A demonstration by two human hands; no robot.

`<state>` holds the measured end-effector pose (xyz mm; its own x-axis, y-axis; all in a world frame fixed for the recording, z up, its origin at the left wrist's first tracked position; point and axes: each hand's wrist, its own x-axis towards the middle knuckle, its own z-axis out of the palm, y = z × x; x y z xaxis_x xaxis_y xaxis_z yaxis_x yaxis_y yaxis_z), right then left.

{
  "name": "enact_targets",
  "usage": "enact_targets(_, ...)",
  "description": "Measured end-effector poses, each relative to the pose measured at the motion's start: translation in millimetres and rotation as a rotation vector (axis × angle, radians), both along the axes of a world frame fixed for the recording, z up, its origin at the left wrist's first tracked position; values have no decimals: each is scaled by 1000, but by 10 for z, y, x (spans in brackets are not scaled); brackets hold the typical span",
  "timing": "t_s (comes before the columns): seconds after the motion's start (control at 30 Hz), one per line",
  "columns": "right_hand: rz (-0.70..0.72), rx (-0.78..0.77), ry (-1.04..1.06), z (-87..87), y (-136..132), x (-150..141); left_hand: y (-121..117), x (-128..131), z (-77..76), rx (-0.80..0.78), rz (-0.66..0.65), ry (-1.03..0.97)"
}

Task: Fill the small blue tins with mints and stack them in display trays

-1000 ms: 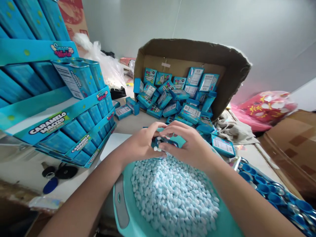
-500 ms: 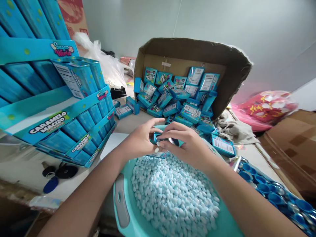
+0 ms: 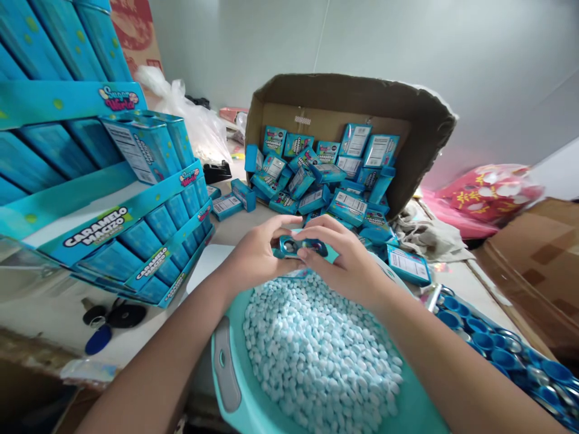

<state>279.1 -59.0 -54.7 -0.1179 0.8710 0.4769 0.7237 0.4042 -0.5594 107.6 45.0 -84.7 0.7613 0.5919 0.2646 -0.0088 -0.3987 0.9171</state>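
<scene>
Over the far rim of a turquoise tub, both hands are closed about one small blue candy tin. Its narrow end faces up, with a round opening towards the left. My left hand grips it from the left, thumb on the near side. From the right, my right hand curls its fingers over the far side, its thumb by the top; the fingertips are partly hidden. Pale blue and white candies lie heaped in the tub just below the hands.
A tipped cardboard box spills blue tins behind the tub. Stacked display trays of tins rise at left. Blue round-mouthed caps fill the right front. A black tape dispenser and grey cloth lie on the table.
The tin's top has turned more into view between the hands. The right fingers have shifted slightly back from it, and the view has moved a little.
</scene>
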Motion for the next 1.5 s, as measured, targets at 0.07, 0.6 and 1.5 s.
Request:
enact_targets(0.07,38,8,-19,6,-10,1,0,1,9,88,52,-69)
enact_targets(0.6,27,-601,-119,-285,33,54,-135,-451,321,611,817,-179)
enact_targets(1.5,121,-822,-479,-321,-96,-289,-843,-2313,-1219,409,1168,397)
